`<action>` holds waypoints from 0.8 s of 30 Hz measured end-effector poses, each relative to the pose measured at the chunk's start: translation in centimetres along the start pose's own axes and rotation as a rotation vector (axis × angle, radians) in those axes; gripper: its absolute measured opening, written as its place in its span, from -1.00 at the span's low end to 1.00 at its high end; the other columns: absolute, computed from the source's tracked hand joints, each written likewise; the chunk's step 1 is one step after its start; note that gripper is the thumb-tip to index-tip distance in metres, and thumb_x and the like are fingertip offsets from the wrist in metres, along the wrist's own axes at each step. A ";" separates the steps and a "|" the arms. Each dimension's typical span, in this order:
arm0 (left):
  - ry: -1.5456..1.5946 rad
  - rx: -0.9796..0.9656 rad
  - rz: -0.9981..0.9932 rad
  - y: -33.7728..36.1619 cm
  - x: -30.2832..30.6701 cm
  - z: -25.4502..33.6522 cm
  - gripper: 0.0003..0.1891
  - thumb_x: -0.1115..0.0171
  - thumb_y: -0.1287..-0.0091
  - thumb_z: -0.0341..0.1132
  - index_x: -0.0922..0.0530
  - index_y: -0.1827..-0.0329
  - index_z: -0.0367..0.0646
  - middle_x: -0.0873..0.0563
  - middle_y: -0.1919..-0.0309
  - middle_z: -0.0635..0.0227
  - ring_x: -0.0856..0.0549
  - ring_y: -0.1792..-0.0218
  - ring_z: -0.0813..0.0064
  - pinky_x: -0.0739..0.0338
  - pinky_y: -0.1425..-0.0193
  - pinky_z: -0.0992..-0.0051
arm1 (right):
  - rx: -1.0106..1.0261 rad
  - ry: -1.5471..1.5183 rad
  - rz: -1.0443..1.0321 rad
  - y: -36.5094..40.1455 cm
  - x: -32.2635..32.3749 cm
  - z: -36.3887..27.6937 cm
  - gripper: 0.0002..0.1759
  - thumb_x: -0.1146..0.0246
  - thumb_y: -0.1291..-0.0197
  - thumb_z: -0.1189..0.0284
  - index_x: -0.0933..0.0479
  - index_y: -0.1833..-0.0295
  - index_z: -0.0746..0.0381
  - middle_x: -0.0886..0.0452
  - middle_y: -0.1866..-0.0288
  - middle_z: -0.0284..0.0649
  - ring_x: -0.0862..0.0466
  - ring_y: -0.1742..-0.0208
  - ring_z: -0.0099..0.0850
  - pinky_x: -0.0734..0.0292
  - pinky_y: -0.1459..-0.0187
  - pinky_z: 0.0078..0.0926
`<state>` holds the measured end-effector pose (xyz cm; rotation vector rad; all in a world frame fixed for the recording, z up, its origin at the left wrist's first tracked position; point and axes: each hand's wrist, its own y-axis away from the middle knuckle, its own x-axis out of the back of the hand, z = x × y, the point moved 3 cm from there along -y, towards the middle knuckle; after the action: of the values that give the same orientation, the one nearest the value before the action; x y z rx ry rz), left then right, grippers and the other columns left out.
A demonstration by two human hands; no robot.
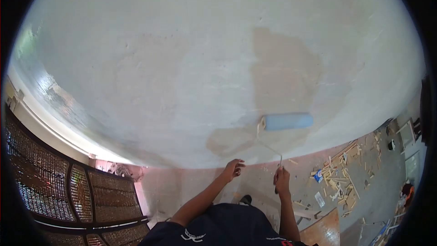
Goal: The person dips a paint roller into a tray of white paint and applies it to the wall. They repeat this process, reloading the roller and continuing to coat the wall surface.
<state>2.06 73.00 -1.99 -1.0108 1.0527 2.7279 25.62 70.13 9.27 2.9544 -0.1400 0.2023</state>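
Note:
A paint roller point(288, 121) with a blue sleeve lies against the pale wall point(214, 64). Its thin wire frame bends down to a handle, and my right hand point(282, 180) is wrapped around that handle. My left hand point(234, 169) hangs in front of the wall's lower part, left of the roller handle. Its fingers are loosely bent and apart, with nothing seen in them. Darker damp-looking patches show on the wall above and to the left of the roller.
Scattered wood pieces point(341, 177) litter the floor at the right, with a blue-and-white packet point(317, 176) among them. A wooden board point(323, 228) is near my right side. Dark lattice panels point(41, 173) stand at the left. A dark shoe point(246, 199) shows below.

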 end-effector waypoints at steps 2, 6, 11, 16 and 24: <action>0.027 -0.012 -0.011 -0.7 0.9 -0.3 -0.67 -0.06 -0.31 -0.08 -0.48 0.05 -0.13 -0.60 0.24 0.28 -0.43 0.62 0.59 -0.38 0.54 0.57 | -0.035 0.039 0.022 0.0 0.2 0.8 -0.49 0.13 -0.41 0.09 -0.27 0.53 0.19 -0.24 0.78 -0.40 -0.26 0.80 -0.61 -0.15 0.76 -0.62; 0.043 -0.014 0.020 -0.5 1.0 0.0 -0.70 -0.08 -0.31 -0.12 -0.48 0.05 -0.13 -0.62 0.23 0.30 -0.44 0.61 0.60 -0.41 0.52 0.57 | 0.000 -0.016 -0.021 -0.8 0.0 -0.2 -0.49 0.12 -0.41 0.08 -0.26 0.53 0.19 -0.23 0.76 -0.40 -0.25 0.79 -0.61 -0.15 0.75 -0.62; 0.055 -0.020 -0.001 -1.5 0.3 -0.7 -0.71 -0.06 -0.31 -0.14 -0.49 0.05 -0.13 -0.62 0.22 0.31 -0.43 0.59 0.59 -0.41 0.50 0.55 | 0.050 -0.127 -0.023 -0.7 0.1 -5.5 -0.51 0.11 -0.41 0.09 -0.24 0.52 0.18 -0.22 0.74 -0.40 -0.25 0.78 -0.62 -0.16 0.73 -0.63; 0.049 -0.050 -0.044 -2.5 -2.4 -2.1 -0.71 -0.08 -0.31 -0.14 -0.48 0.05 -0.13 -0.60 0.21 0.31 -0.42 0.56 0.59 -0.40 0.47 0.54 | 0.134 -0.133 0.001 -0.6 0.8 -13.0 -0.51 0.12 -0.42 0.09 -0.23 0.51 0.19 -0.21 0.75 -0.41 -0.24 0.77 -0.62 -0.15 0.73 -0.63; 0.119 -0.074 -0.056 -2.5 -4.7 -4.1 -0.71 -0.10 -0.30 -0.12 -0.48 0.06 -0.12 -0.60 0.24 0.33 -0.44 0.56 0.61 -0.40 0.47 0.55 | 0.225 -0.136 0.049 -1.6 1.1 -12.4 -0.55 0.12 -0.42 0.18 -0.25 0.52 0.19 -0.22 0.75 -0.43 -0.23 0.77 -0.63 -0.13 0.73 -0.65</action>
<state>8.69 73.25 -2.90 -1.2080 0.9291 2.7101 25.28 73.90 21.25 3.1914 -0.2221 0.0248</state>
